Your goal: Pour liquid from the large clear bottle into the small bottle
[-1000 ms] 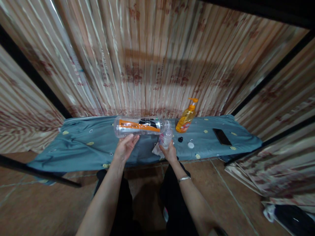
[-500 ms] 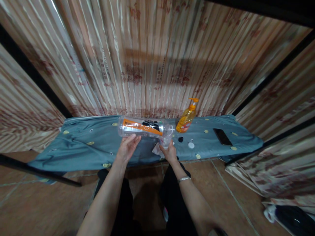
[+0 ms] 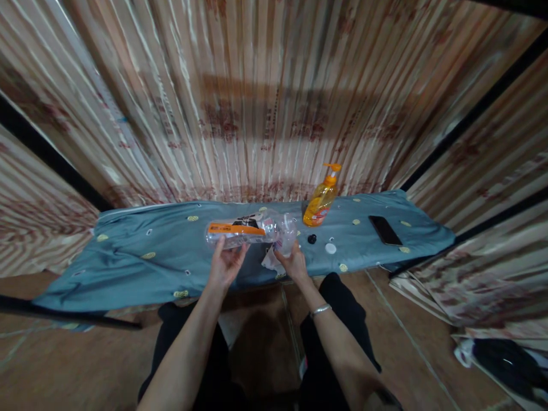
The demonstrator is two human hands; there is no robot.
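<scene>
A large clear plastic bottle [image 3: 237,229] with an orange, black and silver label is held on its side above the cloth. My left hand [image 3: 225,265] grips its left part from below, thumb and fingers round it. At the bottle's right end, my right hand [image 3: 293,265] is closed on a clear plastic end piece [image 3: 287,228]; whether that is part of the bottle or separate, I cannot tell. A crumpled whitish piece, paper or film [image 3: 269,260], shows beside my right fingers. A small black cap [image 3: 312,238] and a white round lid [image 3: 330,248] lie to the right.
An orange pump bottle [image 3: 320,202] stands behind the caps. A dark phone [image 3: 385,230] lies farther right on the blue-green cloth [image 3: 141,274]. Black frame bars [image 3: 466,128] slope along both sides, with a patterned curtain [image 3: 257,114] behind.
The bottle has rolled in my hands, so its label shows a different side, and its left end sits slightly lower. My right hand keeps its hold. The camera view has shifted a little.
</scene>
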